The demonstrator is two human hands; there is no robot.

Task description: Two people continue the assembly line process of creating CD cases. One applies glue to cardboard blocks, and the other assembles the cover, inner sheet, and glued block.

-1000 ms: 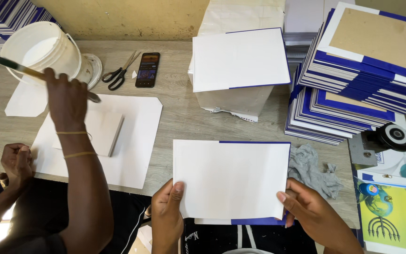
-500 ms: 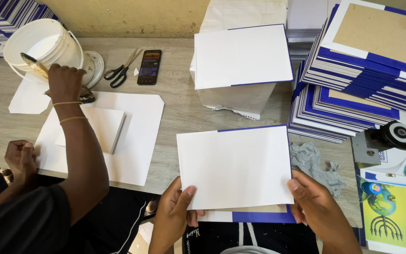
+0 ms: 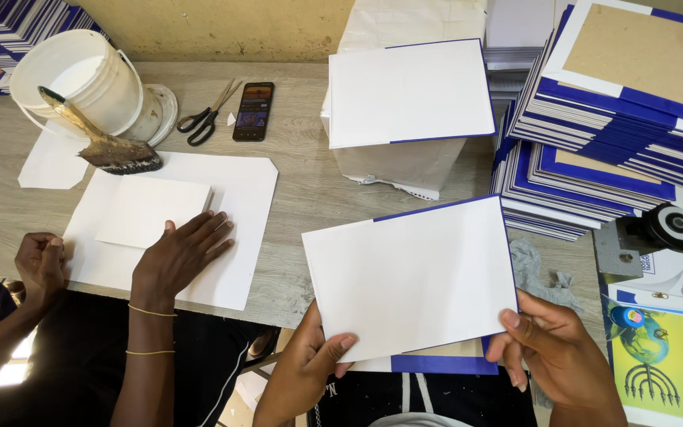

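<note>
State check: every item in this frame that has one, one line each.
white sheet: held up off the table, tilted
left hand: gripping the sheet's lower edge
right hand: gripping the sheet's lower right corner
bucket: upright, open
brush: leaning on the bucket, bristles on the paper
scissors: closed, lying flat
phone: face up, screen lit
co-worker's hand: flat on paper

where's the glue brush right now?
In the head view, far left of the table: the brush rests with its handle against the white bucket and its bristles on the white sheet, just above the co-worker's hand.
</note>
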